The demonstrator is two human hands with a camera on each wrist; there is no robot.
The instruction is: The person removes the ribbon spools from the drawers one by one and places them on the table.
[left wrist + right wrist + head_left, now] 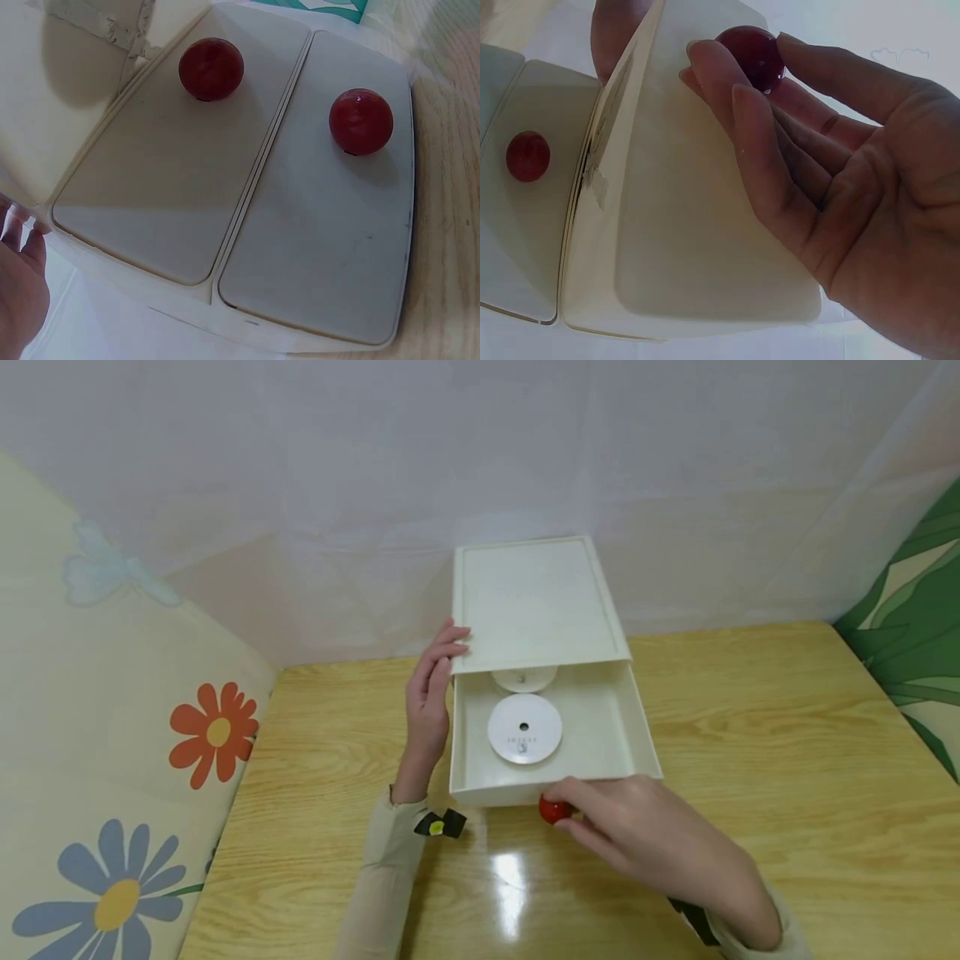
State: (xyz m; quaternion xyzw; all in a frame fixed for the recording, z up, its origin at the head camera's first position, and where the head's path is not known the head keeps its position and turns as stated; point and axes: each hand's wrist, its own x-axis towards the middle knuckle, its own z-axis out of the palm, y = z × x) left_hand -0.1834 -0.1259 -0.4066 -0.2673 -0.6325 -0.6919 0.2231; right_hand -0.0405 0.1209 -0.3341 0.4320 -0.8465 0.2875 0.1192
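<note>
A white drawer cabinet (536,602) stands against the backdrop, its top drawer (600,718) pulled out toward me. My right hand (637,827) pinches the round red knob (553,810) on the front of that drawer, thumb and fingers around it in the right wrist view. My left hand (431,702) rests against the cabinet's left side, fingertips over the top edge. Inside the drawer lies a white disc (524,752) with a small centre hole and printed marks. Behind it, a second white disc (525,678) is partly hidden under the cabinet top.
Lower down, two closed drawer fronts carry a red knob (211,69) and another red knob (361,121). The cabinet stands on a wood-grain table (765,743). A flower-printed panel (82,718) borders the left, and green leaf prints (915,610) the right.
</note>
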